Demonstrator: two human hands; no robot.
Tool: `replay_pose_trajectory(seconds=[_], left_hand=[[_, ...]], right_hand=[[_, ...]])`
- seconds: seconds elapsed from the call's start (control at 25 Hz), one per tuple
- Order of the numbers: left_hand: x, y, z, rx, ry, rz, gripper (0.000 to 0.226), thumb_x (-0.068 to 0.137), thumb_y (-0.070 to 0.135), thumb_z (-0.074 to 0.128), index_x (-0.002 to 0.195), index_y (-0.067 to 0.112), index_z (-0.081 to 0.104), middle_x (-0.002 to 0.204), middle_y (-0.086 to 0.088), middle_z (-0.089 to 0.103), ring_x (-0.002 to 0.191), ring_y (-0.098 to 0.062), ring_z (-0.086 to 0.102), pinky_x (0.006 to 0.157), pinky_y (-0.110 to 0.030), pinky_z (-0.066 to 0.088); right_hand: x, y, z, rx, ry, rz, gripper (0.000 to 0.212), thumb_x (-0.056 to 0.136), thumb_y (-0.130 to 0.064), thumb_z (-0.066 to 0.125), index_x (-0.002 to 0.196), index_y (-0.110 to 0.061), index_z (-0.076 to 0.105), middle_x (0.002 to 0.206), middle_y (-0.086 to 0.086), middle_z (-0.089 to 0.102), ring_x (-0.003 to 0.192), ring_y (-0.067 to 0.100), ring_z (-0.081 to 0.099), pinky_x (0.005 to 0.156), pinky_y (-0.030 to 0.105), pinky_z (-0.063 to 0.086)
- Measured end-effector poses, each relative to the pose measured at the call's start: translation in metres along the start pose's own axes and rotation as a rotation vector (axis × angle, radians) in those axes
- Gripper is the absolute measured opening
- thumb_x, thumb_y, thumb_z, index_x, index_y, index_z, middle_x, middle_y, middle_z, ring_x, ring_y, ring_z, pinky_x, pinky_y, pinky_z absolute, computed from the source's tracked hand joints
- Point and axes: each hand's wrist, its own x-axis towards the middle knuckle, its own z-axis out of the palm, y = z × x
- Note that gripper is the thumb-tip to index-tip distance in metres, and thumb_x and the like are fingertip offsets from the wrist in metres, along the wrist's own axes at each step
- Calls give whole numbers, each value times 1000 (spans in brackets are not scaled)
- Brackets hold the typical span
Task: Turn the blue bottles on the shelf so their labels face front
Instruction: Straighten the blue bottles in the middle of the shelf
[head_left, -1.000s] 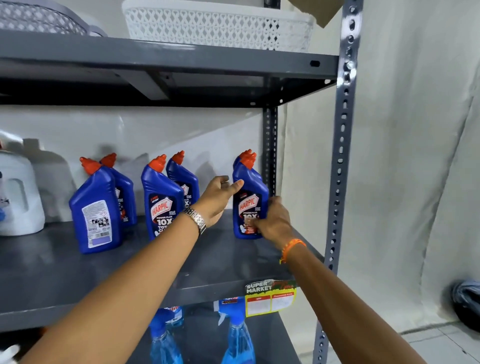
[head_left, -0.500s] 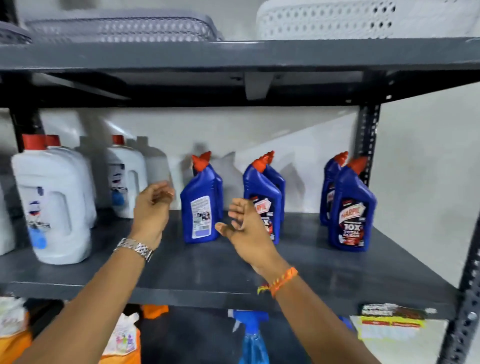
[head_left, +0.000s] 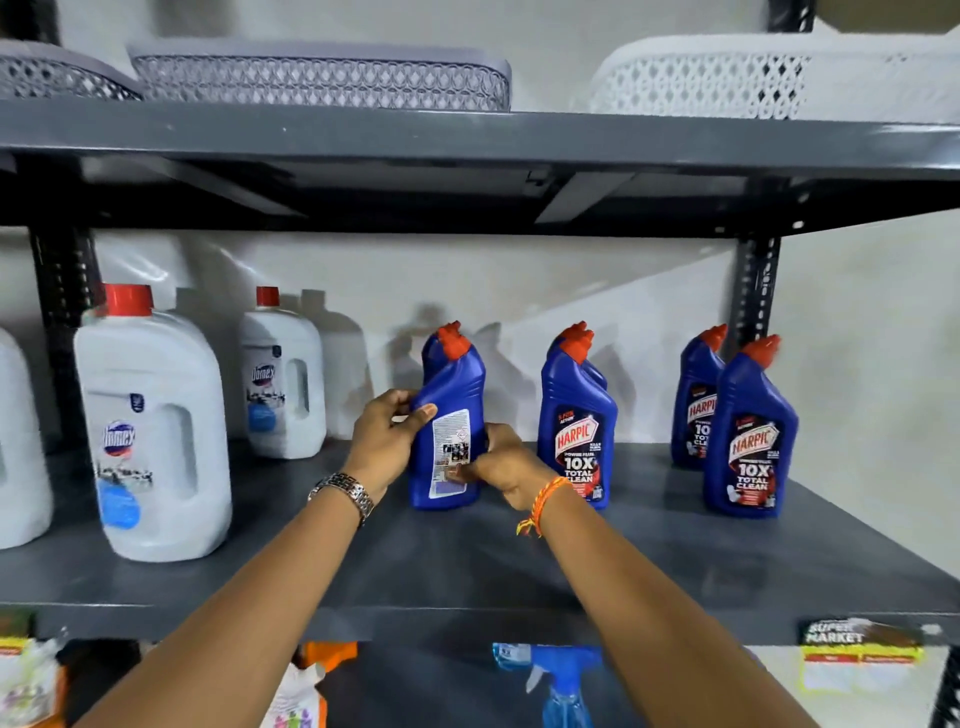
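Blue bottle (head_left: 448, 441) gripped between both hands (head_left: 441, 452).

Both hands grip the leftmost blue bottle (head_left: 448, 431) on the grey shelf (head_left: 467, 571): the left hand (head_left: 387, 439) wraps its left side, the right hand (head_left: 501, 465) pinches its lower right edge. Its white back label faces front. To its right, a second blue bottle (head_left: 576, 431) and a third blue bottle (head_left: 750, 436) show their Harpic labels. Behind each front bottle stands another blue one. White jugs (head_left: 156, 441) with red caps stand at left, baskets (head_left: 322, 78) on the shelf above
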Motion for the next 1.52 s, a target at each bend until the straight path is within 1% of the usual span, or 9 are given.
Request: replay_pose_trajectory(seconds=[0.08, 0.2, 0.36, 0.52, 0.64, 0.84, 1.04, 1.24, 1.52], left_hand=[[0, 9, -8, -10, 25, 54, 28, 89, 23, 68, 111, 5, 67, 108, -21, 74, 99, -37, 71, 92, -57, 55], [2, 33, -19, 76, 85, 144, 28, 90, 32, 64, 113, 16, 68, 104, -12, 74, 96, -31, 72, 88, -52, 58], [-3, 59, -21, 269, 113, 171, 32, 89, 27, 60, 120, 27, 66, 101, -2, 75, 95, -24, 71, 90, -43, 56], [-12, 71, -9, -170, -128, -2, 50, 70, 17, 68, 120, 18, 61, 109, 3, 76, 101, -19, 72, 86, -35, 56], [-14, 65, -2, -343, 4, 35, 37, 82, 15, 73, 114, 10, 56, 95, 10, 78, 88, -6, 75, 70, -20, 58], [7, 49, -10, -417, -103, -12, 33, 96, 11, 58, 124, -7, 55, 116, -23, 70, 100, -33, 70, 91, -47, 58], [8, 15, -11, -379, -274, -70, 36, 97, 10, 55, 129, -7, 52, 112, -24, 66, 94, -31, 65, 84, -42, 56], [12, -12, -19, -349, -227, -107, 26, 97, 12, 56, 122, 4, 60, 104, -14, 71, 90, -26, 68, 75, -35, 57], [-3, -36, -18, 31, -76, -122, 18, 87, 16, 72, 104, 12, 68, 107, -15, 76, 91, -26, 72, 89, -44, 59]], right_hand=[[-5, -8, -2, 63, -15, -58, 56, 71, 8, 82, 123, 0, 62, 122, 19, 72, 115, 35, 68, 99, 49, 56], [-14, -26, 6, 154, 29, -120, 41, 73, 0, 83, 104, -19, 65, 97, -5, 77, 98, 25, 75, 70, 39, 63], [-35, -35, 25, 80, 352, -234, 49, 59, -10, 92, 96, -23, 63, 85, -15, 70, 74, 2, 71, 61, 15, 57], [-54, -36, 32, -40, 516, -277, 63, 51, -16, 94, 108, -19, 68, 98, 0, 74, 84, 18, 72, 72, 34, 63], [-61, -34, 34, -131, 509, -278, 71, 45, -15, 94, 109, -22, 64, 101, 5, 72, 88, 22, 71, 66, 33, 62], [-48, -39, 14, -160, 303, -209, 69, 61, -13, 90, 111, -24, 44, 94, -19, 55, 85, 1, 58, 63, 7, 45], [-18, -35, 2, -147, 205, -105, 52, 74, -1, 83, 121, -4, 61, 116, 13, 72, 107, 28, 70, 96, 45, 58], [-6, -20, 8, -123, 207, -125, 46, 80, -5, 78, 120, -10, 58, 117, 10, 70, 109, 28, 68, 95, 47, 59], [-9, -1, 10, -47, 67, -52, 40, 89, 1, 67, 127, -1, 54, 129, 21, 65, 119, 33, 64, 102, 48, 54]])
